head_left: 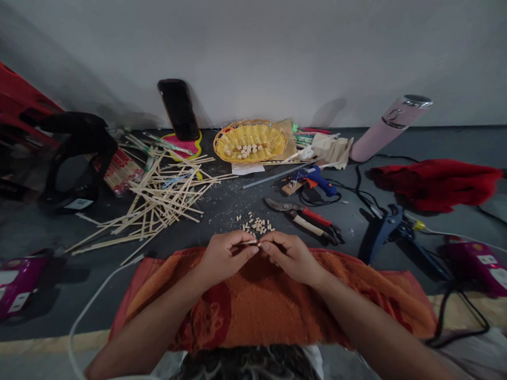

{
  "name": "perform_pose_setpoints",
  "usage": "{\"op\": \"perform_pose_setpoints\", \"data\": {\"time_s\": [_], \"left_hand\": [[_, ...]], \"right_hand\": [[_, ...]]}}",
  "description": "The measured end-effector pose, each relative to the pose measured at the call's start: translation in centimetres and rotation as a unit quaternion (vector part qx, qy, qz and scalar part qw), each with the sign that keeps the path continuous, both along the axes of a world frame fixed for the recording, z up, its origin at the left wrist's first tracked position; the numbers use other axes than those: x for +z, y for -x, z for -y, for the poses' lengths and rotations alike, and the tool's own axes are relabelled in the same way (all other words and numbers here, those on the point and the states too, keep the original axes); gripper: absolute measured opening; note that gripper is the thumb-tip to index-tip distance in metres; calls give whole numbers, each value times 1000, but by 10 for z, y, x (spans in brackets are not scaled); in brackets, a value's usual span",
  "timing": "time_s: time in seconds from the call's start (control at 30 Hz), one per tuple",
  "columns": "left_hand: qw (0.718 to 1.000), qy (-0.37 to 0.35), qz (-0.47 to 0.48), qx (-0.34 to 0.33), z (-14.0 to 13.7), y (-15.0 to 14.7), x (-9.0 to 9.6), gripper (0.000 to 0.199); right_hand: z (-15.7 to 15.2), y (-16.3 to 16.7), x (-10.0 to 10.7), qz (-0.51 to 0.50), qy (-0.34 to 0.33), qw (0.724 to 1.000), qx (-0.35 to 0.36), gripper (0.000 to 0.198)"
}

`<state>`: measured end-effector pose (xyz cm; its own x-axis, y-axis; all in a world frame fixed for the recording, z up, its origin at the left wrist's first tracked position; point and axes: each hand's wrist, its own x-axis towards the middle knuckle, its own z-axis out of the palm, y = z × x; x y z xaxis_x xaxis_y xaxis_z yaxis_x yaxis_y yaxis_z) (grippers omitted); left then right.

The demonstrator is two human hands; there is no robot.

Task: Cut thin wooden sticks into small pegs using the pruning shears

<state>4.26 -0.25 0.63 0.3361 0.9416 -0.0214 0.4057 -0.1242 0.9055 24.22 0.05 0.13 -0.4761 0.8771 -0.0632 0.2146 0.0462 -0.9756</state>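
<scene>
My left hand (225, 256) and my right hand (293, 256) meet at the fingertips over the table's near edge. Pinched in the left fingers is a short pale wooden stick piece (249, 242). The right thumb and finger close at its end, around something too small to make out. Just beyond the fingertips lies a loose heap of short cut stick pieces (257, 224). Pruning shears (307, 217) with one red handle lie to the right of the heap. Below both hands an orange towel (269, 301) covers the table edge.
Long wooden sticks (166, 195) lie scattered on the left, near a leaning phone (179, 110). A yellow basket (225, 140) with small pieces stands at the back. Right are a blue glue gun (322, 182), a pink bottle (376, 132), a red cloth (435, 182) and cables.
</scene>
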Motion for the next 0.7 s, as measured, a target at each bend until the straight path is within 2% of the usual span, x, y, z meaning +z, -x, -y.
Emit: {"op": "perform_pose_setpoints", "data": {"time_s": [0.23, 0.43, 0.7], "left_hand": [[998, -49, -36, -6, 1, -1, 1, 16], [997, -65, -47, 8, 2, -2, -1, 15], [998, -38, -54, -4, 1, 0, 0, 14]], "right_hand": [[0, 2, 1, 55, -121, 991, -8, 20], [-1, 3, -2, 61, -146, 987, -8, 16], [0, 3, -5, 79, -154, 985, 18, 16]]}}
